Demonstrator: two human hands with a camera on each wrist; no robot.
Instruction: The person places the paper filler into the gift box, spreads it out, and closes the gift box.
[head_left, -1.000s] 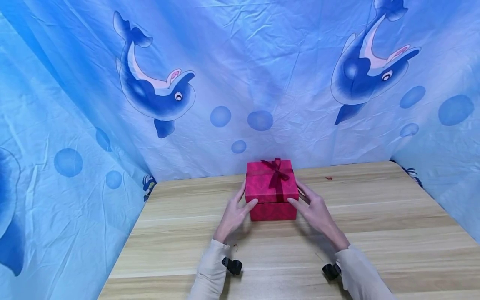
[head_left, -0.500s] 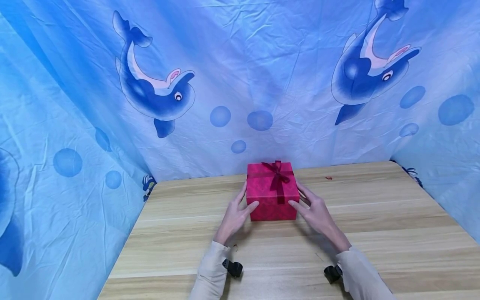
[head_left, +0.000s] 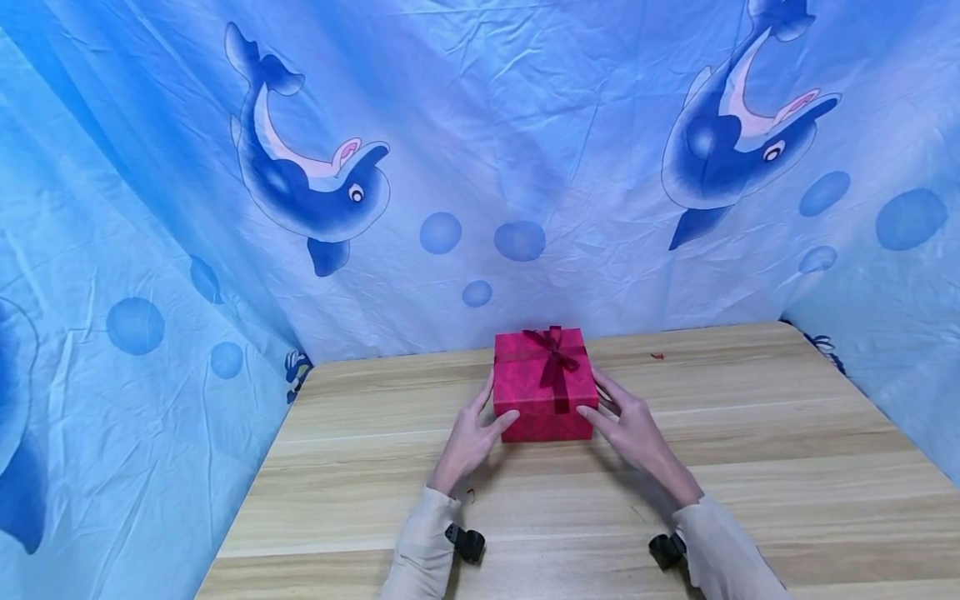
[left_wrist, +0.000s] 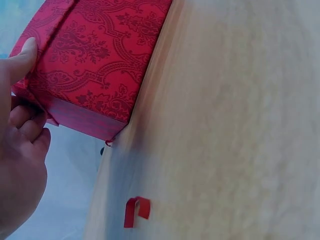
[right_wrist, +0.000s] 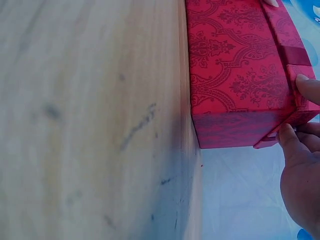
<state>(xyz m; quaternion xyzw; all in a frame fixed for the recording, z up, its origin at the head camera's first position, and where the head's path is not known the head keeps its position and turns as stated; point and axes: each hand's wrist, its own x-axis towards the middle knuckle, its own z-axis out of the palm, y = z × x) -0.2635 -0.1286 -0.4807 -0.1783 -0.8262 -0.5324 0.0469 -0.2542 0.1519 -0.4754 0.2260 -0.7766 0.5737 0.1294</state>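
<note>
A red gift box with a dark patterned print stands near the table's back edge. Its lid [head_left: 517, 379], topped with a dark red ribbon bow [head_left: 555, 360], sits over the box base [head_left: 546, 428]. My left hand [head_left: 468, 437] grips the lid's left side, thumb on the front edge and fingers along the side. On the opposite side, my right hand [head_left: 636, 429] holds the lid the same way. In the left wrist view the fingers [left_wrist: 30, 122] curl at the lid's lower rim. The right wrist view shows the thumb [right_wrist: 309, 87] pressing the lid's front. The box's inside is hidden.
A small curled red strip [left_wrist: 136, 210] lies on the wooden table [head_left: 360, 500], nearer than the box. Another red scrap [head_left: 657, 357] is at the back right. Behind the table hangs a blue cloth [head_left: 480, 125] printed with dolphins.
The lid has come down a little over the base, and both hands have moved down with it. The base has stayed in place.
</note>
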